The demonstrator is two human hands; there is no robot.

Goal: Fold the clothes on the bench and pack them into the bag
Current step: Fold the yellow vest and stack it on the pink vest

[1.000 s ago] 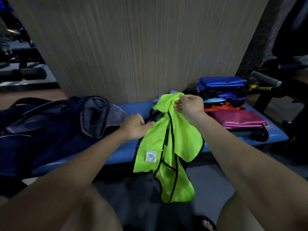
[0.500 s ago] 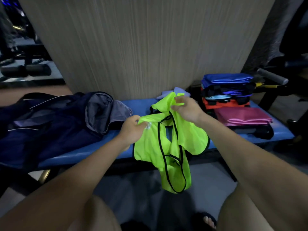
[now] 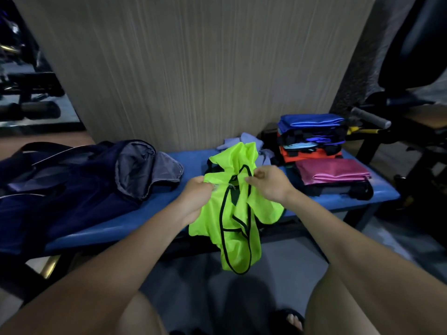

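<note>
A neon yellow-green vest with black trim (image 3: pixel 232 213) hangs crumpled over the front edge of the blue padded bench (image 3: pixel 338 201). My left hand (image 3: pixel 196 197) grips its left side near the neck opening. My right hand (image 3: pixel 268 182) pinches the fabric at the right of that opening. An open dark navy bag (image 3: pixel 79 180) with a grey lining lies on the bench's left part. At the right, a pile of folded clothes (image 3: pixel 312 139) in blue, black and orange stands beside a folded pink garment (image 3: pixel 331 171).
A loose pale lilac garment (image 3: pixel 246 141) lies behind the vest against the wood-grain panel (image 3: pixel 193 68). Gym equipment (image 3: pixel 391 126) with a padded bar stands to the right, and more dark equipment (image 3: pixel 31 107) sits far left. My knees and a sandalled foot (image 3: pixel 292 319) are below.
My right hand has come down and toward me with the vest's upper edge. My left hand went from resting beside the vest to gripping it, and the vest is now more bunched.
</note>
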